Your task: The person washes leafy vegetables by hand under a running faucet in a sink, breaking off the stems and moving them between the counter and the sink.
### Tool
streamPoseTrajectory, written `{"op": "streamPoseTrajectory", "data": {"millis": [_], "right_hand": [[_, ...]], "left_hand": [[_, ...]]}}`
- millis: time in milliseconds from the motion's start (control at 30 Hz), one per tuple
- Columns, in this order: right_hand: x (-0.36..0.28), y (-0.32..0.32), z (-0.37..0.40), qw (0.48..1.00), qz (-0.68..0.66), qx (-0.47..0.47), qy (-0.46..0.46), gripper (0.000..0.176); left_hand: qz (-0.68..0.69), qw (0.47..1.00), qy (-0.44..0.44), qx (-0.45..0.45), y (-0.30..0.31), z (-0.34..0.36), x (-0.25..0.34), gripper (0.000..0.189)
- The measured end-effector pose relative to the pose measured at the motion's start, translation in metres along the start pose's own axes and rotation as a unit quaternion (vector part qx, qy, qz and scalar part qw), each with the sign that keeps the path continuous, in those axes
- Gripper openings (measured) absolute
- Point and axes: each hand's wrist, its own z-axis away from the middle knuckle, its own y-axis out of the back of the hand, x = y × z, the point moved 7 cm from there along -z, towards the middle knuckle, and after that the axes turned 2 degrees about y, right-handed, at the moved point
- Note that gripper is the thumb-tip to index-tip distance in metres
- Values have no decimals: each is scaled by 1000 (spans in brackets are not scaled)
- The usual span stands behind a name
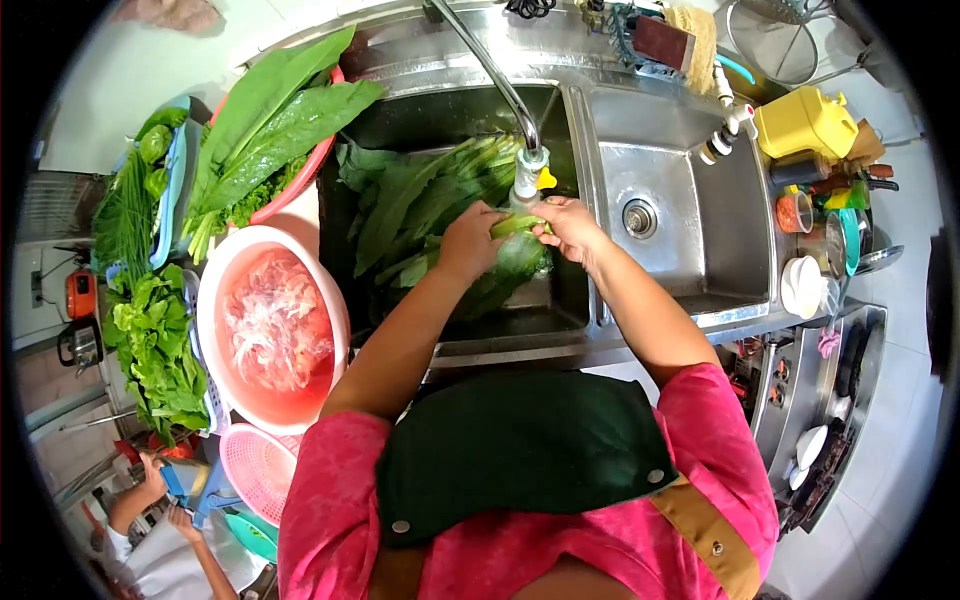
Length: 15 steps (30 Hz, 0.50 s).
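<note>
I have the green stalk (514, 226) spanning crosswise between both grips, directly below the tap (528, 180). My left grip (470, 242) is closed on its left end, and my right grip (570, 228) is curled round the right end, fingers bent. Just beneath I see a broad leaf (522, 258); more greens (415, 205) lie in the left sink (572, 290), beyond my left grip. A pink tub (208, 335) stands further left.

Your head camera looks forward and steeply down from close above, over your apron (520, 460) onto the double sink (590, 240), whose front edge crosses just below mid-view, its back edge near the top.
</note>
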Motion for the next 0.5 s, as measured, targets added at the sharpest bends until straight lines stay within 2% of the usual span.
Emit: {"op": "streamPoseTrajectory", "data": {"millis": [33, 100, 133, 167, 200, 267, 300, 367, 500], "right_hand": [[8, 0, -2, 1000, 0, 1, -1, 24], [38, -19, -2, 961, -234, -107, -107, 23], [45, -31, -2, 936, -288, -150, -132, 19], [50, -34, -3, 936, -289, -150, -136, 19], [50, -39, -6, 932, -291, -176, -123, 18], [37, -50, -4, 935, -245, -239, -94, 16], [33, -53, -3, 934, -246, -239, -95, 16], [20, -62, 0, 955, -191, -224, -48, 15], [20, -78, 4, 952, -219, -205, -63, 14]], "left_hand": [[17, 1000, -22, 0, 0, -4, -4, 26], [35, 998, -42, 1, 6, -4, -4, 26], [80, 995, 23, -50, 7, -3, -7, 24], [124, 983, 89, -102, 3, 2, -13, 23], [123, 983, 91, -102, 4, 5, -17, 23], [147, 988, 28, -38, 16, 9, -17, 21], [146, 988, 29, -40, 16, 13, -19, 21], [159, 986, 26, 42, 30, 23, -18, 19], [194, 977, 16, 90, 47, 31, -15, 18]]}}
